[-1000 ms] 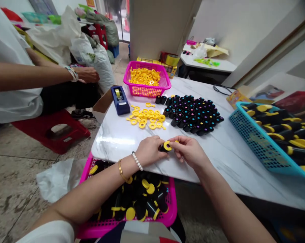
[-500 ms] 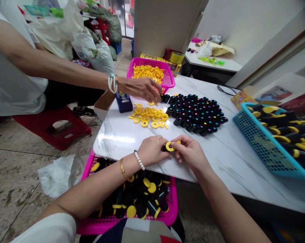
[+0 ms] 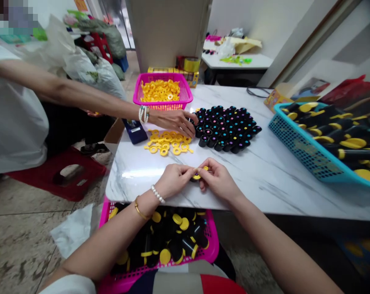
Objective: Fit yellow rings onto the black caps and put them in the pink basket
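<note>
Near the table's front edge, my left hand [image 3: 176, 179] is closed around a small black tube, mostly hidden by the fingers. A yellow ring cap [image 3: 197, 177] sits on the tube's end, a dark purple spot in its middle. My right hand [image 3: 217, 177] pinches this cap, its thumb at the rim; the cap's round tab pokes up between the fingers. Both thumbs press close together over the cap. Beyond them lie loose yellow ring caps [image 3: 164, 143] and a block of upright black tubes [image 3: 224, 128] with coloured centres.
Another person's hand [image 3: 175, 121] reaches to the left edge of the tubes. Behind it stands a pink basket [image 3: 189, 98] of yellow caps. A blue basket [image 3: 301, 151] of capped tubes is at right; a second pink basket [image 3: 214, 241] sits below the table edge.
My view has turned right. My left thumb has come onto the yellow cap beside the right one. The other person's hand has moved from above the loose caps to the black tubes.
</note>
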